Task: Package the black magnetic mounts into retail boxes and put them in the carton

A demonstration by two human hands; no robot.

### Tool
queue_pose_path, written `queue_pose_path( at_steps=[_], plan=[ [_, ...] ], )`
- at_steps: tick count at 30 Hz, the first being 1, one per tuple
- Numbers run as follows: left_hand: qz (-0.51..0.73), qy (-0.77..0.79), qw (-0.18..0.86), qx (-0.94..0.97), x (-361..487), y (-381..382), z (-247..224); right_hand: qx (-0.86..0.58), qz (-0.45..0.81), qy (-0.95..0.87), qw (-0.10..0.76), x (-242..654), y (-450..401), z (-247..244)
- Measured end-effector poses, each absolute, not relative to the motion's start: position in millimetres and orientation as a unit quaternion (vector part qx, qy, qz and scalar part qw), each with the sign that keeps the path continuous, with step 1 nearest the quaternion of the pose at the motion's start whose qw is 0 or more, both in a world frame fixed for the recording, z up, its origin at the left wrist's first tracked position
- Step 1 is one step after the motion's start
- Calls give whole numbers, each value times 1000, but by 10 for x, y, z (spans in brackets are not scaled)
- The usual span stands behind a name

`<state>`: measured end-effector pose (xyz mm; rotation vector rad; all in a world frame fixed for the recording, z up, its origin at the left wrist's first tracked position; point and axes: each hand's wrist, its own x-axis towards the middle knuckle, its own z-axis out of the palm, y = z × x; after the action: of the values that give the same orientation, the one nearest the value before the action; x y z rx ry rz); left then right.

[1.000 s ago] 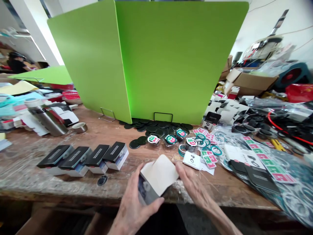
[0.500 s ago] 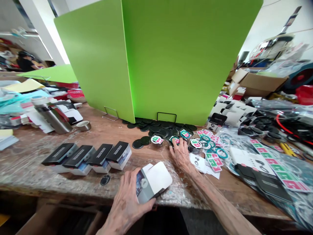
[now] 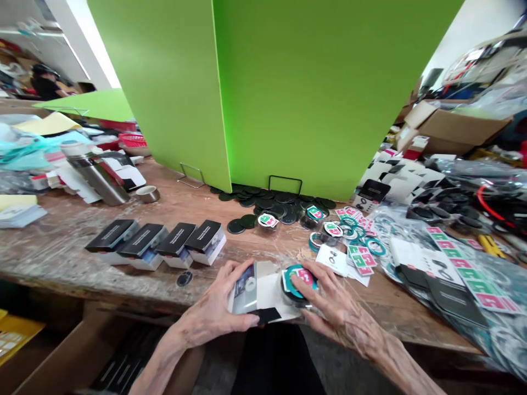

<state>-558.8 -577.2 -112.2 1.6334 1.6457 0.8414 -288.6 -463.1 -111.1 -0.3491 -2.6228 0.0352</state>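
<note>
My left hand [image 3: 214, 305] grips a small white card box [image 3: 263, 296] with a printed picture panel, resting it on the wooden workbench [image 3: 69, 258] near the front edge. My right hand [image 3: 341, 310] presses its fingers on a round dark disc [image 3: 297, 284] with a teal ring and pink-and-green sticker, holding it against the box. Four black-topped boxes [image 3: 175, 244] stand in a row left of my hands. A pile of dark discs [image 3: 267, 207] and stickered discs lies ahead.
A tall green folding panel [image 3: 313, 93] stands on wire feet at the back of the bench. To the right lie plastic bags of teal rings [image 3: 486, 280] and sticker sheets. A steel flask [image 3: 102, 181] lies left. A cardboard box [image 3: 453, 123] sits back right.
My right hand has moved back from the disc pile with a stickered disc and now holds it on the box. The box now lies flatter under my left hand.
</note>
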Motion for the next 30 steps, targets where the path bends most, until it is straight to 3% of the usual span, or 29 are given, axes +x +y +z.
queue_pose_path(
  at_steps=[8,13,20,25,27,30],
  plan=[
    [251,630,310,667,-5462,-5715,-1033,-89,61,-970,220,-2959,-4728,-1402],
    [275,617,314,668,-5317,-5713,-1029,-88,101,-969,206,-3080,-4807,-1440],
    [412,629,247,611,-5021,-5572,-1220,-273,82,-883,372,-3191,-4973,-1260],
    [564,628,179,505,-4764,-5381,-1516,-231,22,-901,365,-3343,-4929,-1144],
    [555,633,224,491,-4836,-5420,-1506,-220,20,-912,346,-3392,-4929,-1145],
    [497,601,371,503,-5106,-5538,-1408,-162,32,-931,326,-3425,-5007,-1145]
  ],
)
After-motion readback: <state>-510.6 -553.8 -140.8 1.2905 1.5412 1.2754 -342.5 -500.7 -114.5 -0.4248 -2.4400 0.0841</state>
